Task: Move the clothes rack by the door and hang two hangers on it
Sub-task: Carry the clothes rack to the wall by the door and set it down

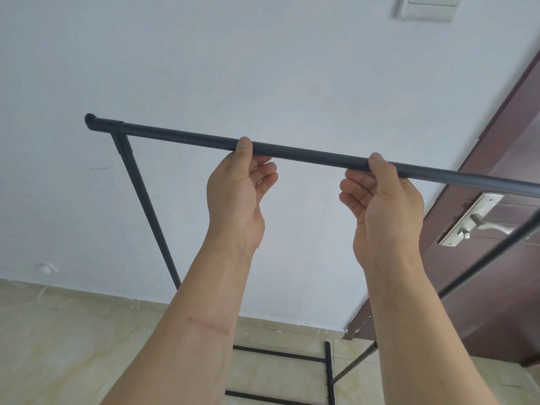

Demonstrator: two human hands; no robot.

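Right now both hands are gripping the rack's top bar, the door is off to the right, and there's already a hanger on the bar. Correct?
Not quite. The head view shows no hanger on the top bar; it is bare. The rest holds: the left hand and right hand each have a grip on the bar, and the door is off to the right.

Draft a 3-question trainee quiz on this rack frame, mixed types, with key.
1. True or false: both the left hand and the right hand grip the top bar of the clothes rack.
2. On which side of the view is the door? A) left B) right
3. How many hangers are on the bar?

Key: 1 true; 2 B; 3 none visible.
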